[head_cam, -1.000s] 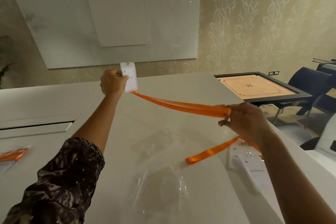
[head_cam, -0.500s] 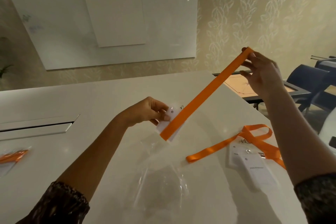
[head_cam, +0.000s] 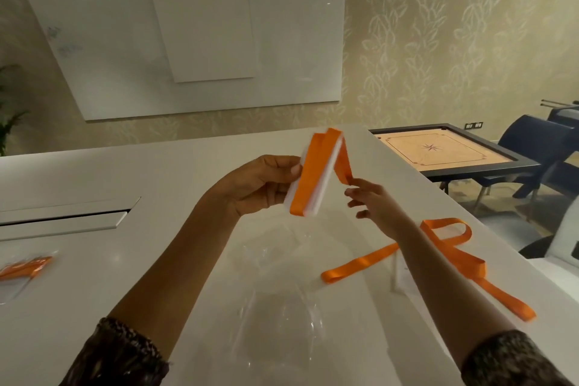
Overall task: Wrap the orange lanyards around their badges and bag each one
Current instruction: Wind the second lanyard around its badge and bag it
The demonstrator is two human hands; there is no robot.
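Where half a second ago it ran out taut to a raised right hand, head view now shows the lanyard [head_cam: 308,175] lapped lengthwise over the badge [head_cam: 326,180], held up above the table [head_cam: 156,172]. Left hand [head_cam: 263,185] grips the badge edge; right hand [head_cam: 372,200] has come in close, pinching the loose end just beside it. Wrap under way, not finished. Clear bag [head_cam: 275,291] lies flat below, unused; second lanyard [head_cam: 451,247] waits on the right
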